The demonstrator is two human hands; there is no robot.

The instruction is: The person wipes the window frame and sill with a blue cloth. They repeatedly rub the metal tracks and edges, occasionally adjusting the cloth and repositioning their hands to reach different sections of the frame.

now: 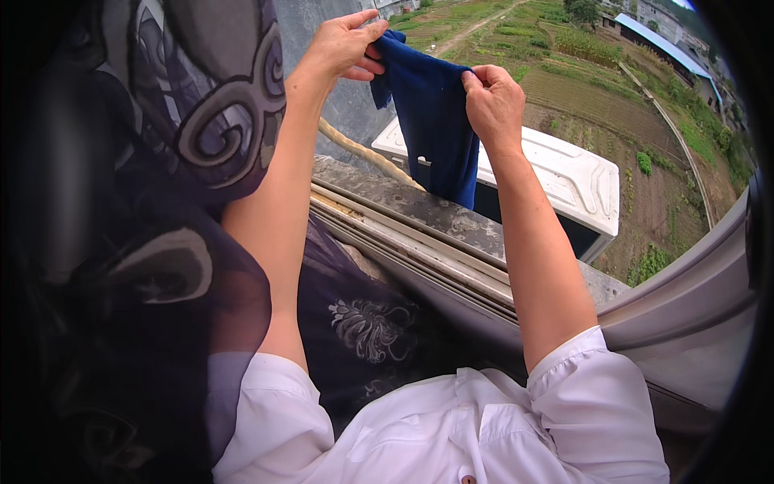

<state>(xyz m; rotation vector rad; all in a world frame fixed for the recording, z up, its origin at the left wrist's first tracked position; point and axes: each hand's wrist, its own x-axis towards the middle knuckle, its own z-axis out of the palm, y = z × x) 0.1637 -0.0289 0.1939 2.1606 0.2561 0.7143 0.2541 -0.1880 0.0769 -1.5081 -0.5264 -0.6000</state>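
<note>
A dark blue cloth (432, 115) hangs from both my hands, outside the window over the sill. My left hand (351, 48) pinches its upper left corner between thumb and forefinger, the other fingers spread behind it. At the upper right corner, my right hand (496, 103) grips the edge with thumb and curled fingers. The cloth's lower end hangs loose in front of a white air-conditioner outdoor unit (562, 175); whether it touches the unit or the ledge, I cannot tell.
A window track (411, 242) and a rough stone ledge (447, 215) run below my forearms. A wrapped pipe (363, 151) slopes down by the grey wall. A sheer patterned curtain (199, 199) covers the left side and overlaps my left arm. A window frame (677, 290) curves at right; garden plots lie far below.
</note>
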